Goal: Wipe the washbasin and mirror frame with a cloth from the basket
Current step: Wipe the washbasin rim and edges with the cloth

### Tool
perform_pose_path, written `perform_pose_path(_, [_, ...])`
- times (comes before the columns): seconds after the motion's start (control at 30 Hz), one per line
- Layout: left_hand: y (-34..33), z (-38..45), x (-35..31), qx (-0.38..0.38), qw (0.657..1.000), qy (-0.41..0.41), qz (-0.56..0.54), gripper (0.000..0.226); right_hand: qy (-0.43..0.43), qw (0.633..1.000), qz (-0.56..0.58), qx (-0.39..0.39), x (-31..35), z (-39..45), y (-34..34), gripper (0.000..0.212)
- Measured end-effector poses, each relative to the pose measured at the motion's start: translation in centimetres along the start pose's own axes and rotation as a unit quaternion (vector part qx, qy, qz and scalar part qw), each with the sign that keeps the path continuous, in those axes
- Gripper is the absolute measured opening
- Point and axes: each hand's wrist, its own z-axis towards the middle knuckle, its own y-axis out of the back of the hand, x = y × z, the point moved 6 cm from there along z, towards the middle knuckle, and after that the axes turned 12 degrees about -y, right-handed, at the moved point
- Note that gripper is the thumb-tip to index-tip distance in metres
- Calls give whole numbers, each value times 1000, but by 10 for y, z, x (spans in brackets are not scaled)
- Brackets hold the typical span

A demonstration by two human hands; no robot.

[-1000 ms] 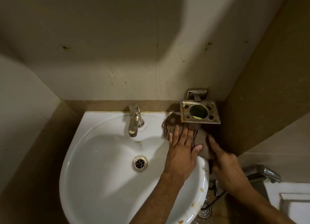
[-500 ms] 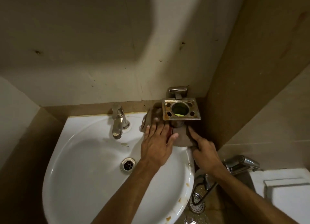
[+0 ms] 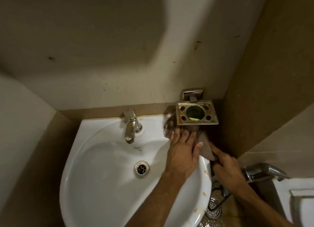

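Observation:
A white washbasin (image 3: 102, 167) hangs in the corner, with rust stains along its right rim. A brown cloth (image 3: 206, 149) lies on the basin's back right corner, partly under a wall holder. My left hand (image 3: 183, 152) presses flat on the cloth with fingers spread. My right hand (image 3: 224, 164) grips the cloth's right end beside the basin's rim. No mirror frame or basket is in view.
A chrome tap (image 3: 130, 126) stands at the basin's back centre, a drain (image 3: 141, 169) in the bowl. A rusty metal toothbrush holder (image 3: 197, 114) juts from the wall above the cloth. A chrome hand sprayer (image 3: 265, 172) and white toilet tank (image 3: 295, 198) are at right, a floor drain (image 3: 213, 208) below.
The view has swung about, so the basin shifts in the frame. Both hands stay on the cloth at the back right corner; the right hand has closed more around its end.

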Motion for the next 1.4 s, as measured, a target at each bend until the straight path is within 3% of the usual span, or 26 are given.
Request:
perform_pose_path(0.23, [-14, -16, -30, -42, 994, -36, -94, 53, 0, 999, 30, 43, -35, -18, -14, 65])
perform_pose_path(0.4, [-21, -26, -41, -36, 989, -30, -138, 51, 9, 991, 111, 74, -52, -29, -19, 64])
perform_pose_path(0.73, [-15, -51, -44, 9, 988, 14, -156, 60, -10, 983, 167, 73, -78, -40, -33, 65])
perform_pose_path(1.0, [-19, -84, -54, 3, 980, 76, -185, 72, -43, 966, 228, 113, -83, -59, -40, 64])
perform_pose_path(1.4, [-12, -123, -57, 56, 988, 69, -124, 74, -47, 980, 184, 65, -70, -99, -45, 74])
